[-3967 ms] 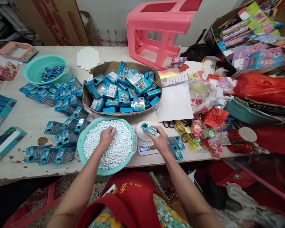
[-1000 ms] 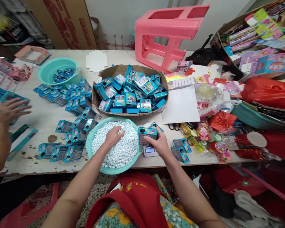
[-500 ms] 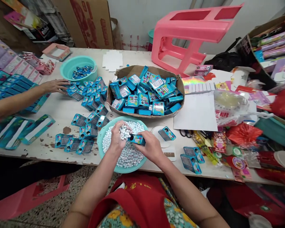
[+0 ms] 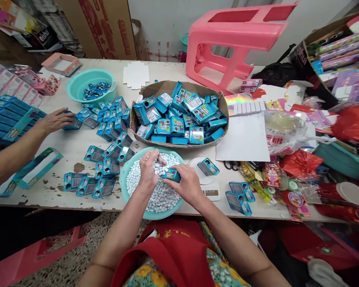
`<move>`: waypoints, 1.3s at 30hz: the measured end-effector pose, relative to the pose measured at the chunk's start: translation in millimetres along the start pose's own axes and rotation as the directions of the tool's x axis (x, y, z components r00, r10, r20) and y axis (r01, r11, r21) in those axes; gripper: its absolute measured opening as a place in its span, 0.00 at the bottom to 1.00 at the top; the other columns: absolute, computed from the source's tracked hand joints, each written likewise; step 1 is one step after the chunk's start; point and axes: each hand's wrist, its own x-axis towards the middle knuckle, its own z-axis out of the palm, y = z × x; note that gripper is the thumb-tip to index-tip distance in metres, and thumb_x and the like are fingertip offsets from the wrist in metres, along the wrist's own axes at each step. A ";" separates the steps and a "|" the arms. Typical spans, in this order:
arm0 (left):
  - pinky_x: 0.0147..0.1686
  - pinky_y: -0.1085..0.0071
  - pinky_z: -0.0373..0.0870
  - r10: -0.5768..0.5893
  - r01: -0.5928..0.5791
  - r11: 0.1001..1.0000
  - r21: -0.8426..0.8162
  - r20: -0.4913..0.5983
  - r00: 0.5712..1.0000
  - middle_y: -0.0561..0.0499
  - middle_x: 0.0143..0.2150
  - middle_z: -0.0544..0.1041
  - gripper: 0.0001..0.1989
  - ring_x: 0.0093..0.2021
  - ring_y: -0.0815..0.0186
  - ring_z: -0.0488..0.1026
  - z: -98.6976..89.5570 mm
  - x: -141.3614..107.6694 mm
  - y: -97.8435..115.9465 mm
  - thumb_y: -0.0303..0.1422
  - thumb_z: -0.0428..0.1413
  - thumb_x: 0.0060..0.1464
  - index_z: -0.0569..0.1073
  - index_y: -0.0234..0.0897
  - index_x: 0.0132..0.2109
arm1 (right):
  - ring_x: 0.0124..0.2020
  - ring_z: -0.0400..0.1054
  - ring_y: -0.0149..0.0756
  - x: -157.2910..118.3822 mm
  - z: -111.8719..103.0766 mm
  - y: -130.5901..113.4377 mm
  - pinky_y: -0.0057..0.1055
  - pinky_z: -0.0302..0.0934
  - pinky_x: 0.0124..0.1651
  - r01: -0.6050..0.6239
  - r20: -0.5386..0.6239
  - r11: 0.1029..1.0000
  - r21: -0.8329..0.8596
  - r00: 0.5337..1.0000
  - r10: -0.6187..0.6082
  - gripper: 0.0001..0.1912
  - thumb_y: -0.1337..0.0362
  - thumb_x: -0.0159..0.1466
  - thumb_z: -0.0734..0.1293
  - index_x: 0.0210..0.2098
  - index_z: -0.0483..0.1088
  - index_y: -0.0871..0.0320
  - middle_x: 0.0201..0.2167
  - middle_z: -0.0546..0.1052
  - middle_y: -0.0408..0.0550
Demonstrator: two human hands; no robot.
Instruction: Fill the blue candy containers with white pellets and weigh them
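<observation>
Above a round turquoise plastic basin (image 4: 151,216) on the table (image 4: 167,73), the left hand (image 4: 149,169) curls its fingers round small white rounded pellets (image 4: 162,201), against one end of a small blue rectangular box (image 4: 171,174) that the right hand (image 4: 188,184) pinches between thumb and fingers.

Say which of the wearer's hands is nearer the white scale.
Right. The right hand, gripping a blue tin, is immediately beside the scale, overlapping its edge in this view. The left hand, cupping white pieces, is farther off, above the teal bowl.
</observation>
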 end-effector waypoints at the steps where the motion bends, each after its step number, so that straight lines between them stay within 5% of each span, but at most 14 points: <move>1: 0.26 0.73 0.67 -0.003 0.003 1.000 0.010 0.003 1.000 0.56 0.19 0.66 0.13 0.22 0.70 0.70 0.8 0.6 -0.1 0.37 0.58 0.49 0.64 0.36 0.25 | 0.43 0.69 0.47 0.7 -0.6 -0.1 0.37 0.56 0.40 -0.008 -0.001 1.000 0.006 1.000 0.008 0.20 0.52 0.56 0.71 0.43 0.69 0.55 0.39 0.76 0.50; 39: 0.29 0.72 0.68 0.066 -0.069 0.994 0.084 0.032 0.997 0.53 0.20 0.68 0.16 0.24 0.68 0.71 1.6 1.2 2.8 0.40 0.56 0.53 0.67 0.34 0.23 | 0.42 0.69 0.42 4.7 9.2 -2.4 0.35 0.60 0.43 -0.052 -0.095 0.977 0.208 0.993 0.073 0.17 0.61 0.53 0.74 0.41 0.71 0.55 0.37 0.75 0.47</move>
